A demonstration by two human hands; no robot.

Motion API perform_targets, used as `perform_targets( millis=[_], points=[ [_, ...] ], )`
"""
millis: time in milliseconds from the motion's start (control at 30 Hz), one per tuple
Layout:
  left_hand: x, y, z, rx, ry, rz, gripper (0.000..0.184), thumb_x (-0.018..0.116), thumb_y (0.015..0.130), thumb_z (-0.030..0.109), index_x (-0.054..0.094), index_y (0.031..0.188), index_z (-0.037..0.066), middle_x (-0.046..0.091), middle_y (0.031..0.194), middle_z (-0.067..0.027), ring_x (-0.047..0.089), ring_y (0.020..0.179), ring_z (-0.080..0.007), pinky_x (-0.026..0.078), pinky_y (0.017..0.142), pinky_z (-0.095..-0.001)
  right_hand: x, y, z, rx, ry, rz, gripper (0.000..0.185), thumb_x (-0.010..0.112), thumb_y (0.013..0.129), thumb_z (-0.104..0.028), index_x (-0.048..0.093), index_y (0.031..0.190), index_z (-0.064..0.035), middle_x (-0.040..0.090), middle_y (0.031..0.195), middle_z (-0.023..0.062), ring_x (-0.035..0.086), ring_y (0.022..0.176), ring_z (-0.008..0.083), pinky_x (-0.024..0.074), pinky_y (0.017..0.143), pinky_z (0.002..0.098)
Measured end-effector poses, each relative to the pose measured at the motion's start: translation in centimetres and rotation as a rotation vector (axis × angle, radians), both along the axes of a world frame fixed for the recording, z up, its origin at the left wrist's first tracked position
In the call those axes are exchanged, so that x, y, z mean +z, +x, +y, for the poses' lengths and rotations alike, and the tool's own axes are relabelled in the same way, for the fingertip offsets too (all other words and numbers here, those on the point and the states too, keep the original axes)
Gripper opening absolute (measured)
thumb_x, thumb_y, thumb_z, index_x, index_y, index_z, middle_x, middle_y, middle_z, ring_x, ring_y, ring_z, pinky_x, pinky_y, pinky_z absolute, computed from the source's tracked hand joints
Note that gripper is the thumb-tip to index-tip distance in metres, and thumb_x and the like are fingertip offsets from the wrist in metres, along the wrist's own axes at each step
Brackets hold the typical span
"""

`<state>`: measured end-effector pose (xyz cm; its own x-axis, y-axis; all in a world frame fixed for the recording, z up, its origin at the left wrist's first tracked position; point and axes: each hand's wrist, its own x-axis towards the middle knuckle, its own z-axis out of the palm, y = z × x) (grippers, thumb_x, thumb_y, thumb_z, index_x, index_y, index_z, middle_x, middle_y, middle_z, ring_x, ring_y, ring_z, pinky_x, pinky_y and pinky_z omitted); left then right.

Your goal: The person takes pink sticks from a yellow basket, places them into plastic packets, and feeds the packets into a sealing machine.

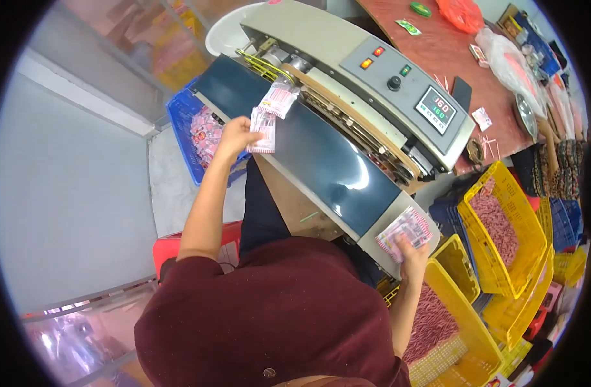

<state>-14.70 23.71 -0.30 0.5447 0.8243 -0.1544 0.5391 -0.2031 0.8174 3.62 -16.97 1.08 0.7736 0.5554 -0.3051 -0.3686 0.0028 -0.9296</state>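
Note:
My left hand (237, 137) pinches a pink-and-white packet (263, 131) over the near edge of the sealing machine's dark belt (315, 161). Just beyond it, another packet (280, 98) sits at the outlet end of the band sealer (366, 71), beside yellow guide rods (263, 66); the two packets overlap in view. At the machine's right end my right hand (411, 257) grips several similar packets (403, 232), fanned over the grey end plate (382, 248). The sealer's display (436, 109) reads 160 on both lines.
A blue basket (179, 122) of packets stands on the floor at left, with a white basin (227, 32) behind the machine. Yellow crates (527, 258) holding small pink pieces are stacked at right. A red-brown table (431, 48) carries bags and wrappers.

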Motion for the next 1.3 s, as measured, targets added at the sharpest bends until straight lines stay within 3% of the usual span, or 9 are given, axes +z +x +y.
perform_targets(
  millis=[67, 233, 400, 500, 533, 600, 867, 1067, 1300],
  points=[
    [0.9, -0.4, -3.2, 0.038, -0.434, -0.542, 0.023, 0.068, 0.067, 0.001, 0.058, 0.088, 0.001, 0.063, 0.081, -0.0059, 0.060, 0.069, -0.0126, 0.050, 0.062, -0.0262, 1.0, -1.2, 1.2, 0.069, 0.056, 0.051, 0.044, 0.068, 0.069, 0.001, 0.052, 0.110, 0.0011, 0.058, 0.102, 0.0066, 0.057, 0.091, 0.0162, 0.0448, 0.083, 0.0288],
    [2.6, 5.3, -14.2, -0.402, -0.626, -0.614, 0.035, 0.068, 0.071, 0.001, 0.056, 0.104, -0.001, 0.062, 0.093, -0.0063, 0.060, 0.083, -0.0124, 0.050, 0.075, -0.0273, 3.2, -3.3, 5.7, 0.449, 0.019, -0.572, 0.045, 0.070, 0.063, 0.000, 0.057, 0.106, 0.0019, 0.055, 0.108, 0.0109, 0.055, 0.098, 0.0195, 0.0429, 0.086, 0.0298],
    [4.3, 7.9, -16.6, -0.804, -0.624, -0.515, 0.020, 0.068, 0.072, 0.003, 0.062, 0.090, 0.000, 0.063, 0.085, -0.0020, 0.056, 0.074, -0.0067, 0.046, 0.065, -0.0226, 3.3, -2.0, 3.6, 0.421, -0.056, -0.439, 0.042, 0.070, 0.060, 0.000, 0.060, 0.101, 0.0030, 0.057, 0.103, 0.0097, 0.055, 0.094, 0.0188, 0.0431, 0.082, 0.0291],
    [6.4, 7.2, -5.5, -0.255, 0.811, -0.447, 0.008, 0.063, 0.071, 0.012, 0.062, 0.073, 0.004, 0.061, 0.070, -0.0063, 0.057, 0.067, -0.0189, 0.045, 0.063, -0.0305, 2.5, -1.8, 1.5, 0.313, -0.116, -0.490, 0.041, 0.070, 0.059, 0.001, 0.060, 0.099, 0.0033, 0.057, 0.098, 0.0085, 0.055, 0.089, 0.0178, 0.0433, 0.080, 0.0279],
    [5.2, 6.9, 0.7, 0.292, 0.205, -0.555, 0.009, 0.062, 0.071, 0.012, 0.061, 0.074, 0.003, 0.060, 0.073, -0.0116, 0.057, 0.075, -0.0258, 0.044, 0.069, -0.0361, 2.4, -2.0, 1.2, 0.295, -0.134, -0.483, 0.041, 0.070, 0.058, 0.001, 0.060, 0.098, 0.0036, 0.057, 0.096, 0.0081, 0.055, 0.087, 0.0172, 0.0434, 0.079, 0.0276],
    [1.7, 4.8, 12.7, 0.626, 0.895, -0.226, 0.025, 0.064, 0.072, 0.018, 0.058, 0.091, 0.003, 0.058, 0.098, -0.0153, 0.054, 0.091, -0.0310, 0.043, 0.076, -0.0407, 2.5, -2.2, 1.0, 0.280, -0.139, -0.499, 0.041, 0.071, 0.058, 0.001, 0.060, 0.097, 0.0038, 0.057, 0.094, 0.0077, 0.055, 0.086, 0.0167, 0.0435, 0.078, 0.0273],
    [1.3, 2.3, 24.3, 0.349, 0.283, 0.421, 0.035, 0.073, 0.062, 0.027, 0.065, 0.089, 0.004, 0.064, 0.093, -0.0163, 0.063, 0.083, -0.0287, 0.049, 0.072, -0.0366, 1.7, -3.1, 0.9, 0.119, -0.204, -0.334, 0.039, 0.073, 0.059, -0.003, 0.061, 0.095, 0.0048, 0.056, 0.095, 0.0075, 0.055, 0.086, 0.0170, 0.0429, 0.079, 0.0278],
    [4.3, 0.3, 17.8, 0.126, -0.232, -0.610, 0.024, 0.064, 0.069, -0.005, 0.059, 0.092, -0.004, 0.064, 0.082, -0.0091, 0.062, 0.071, -0.0179, 0.050, 0.065, -0.0288, 2.3, -3.2, 1.9, 0.133, -0.194, -0.247, 0.039, 0.073, 0.058, -0.003, 0.060, 0.094, 0.0053, 0.056, 0.095, 0.0075, 0.054, 0.086, 0.0165, 0.0427, 0.079, 0.0273],
    [7.7, 3.0, 2.6, -0.169, -0.517, -0.740, 0.027, 0.061, 0.069, -0.010, 0.058, 0.096, -0.007, 0.064, 0.089, -0.0124, 0.062, 0.078, -0.0171, 0.051, 0.072, -0.0287, 1.7, -2.6, 1.0, 0.137, -0.213, -0.330, 0.038, 0.073, 0.057, -0.003, 0.059, 0.092, 0.0056, 0.057, 0.092, 0.0062, 0.054, 0.085, 0.0149, 0.0431, 0.076, 0.0260]
  ],
)
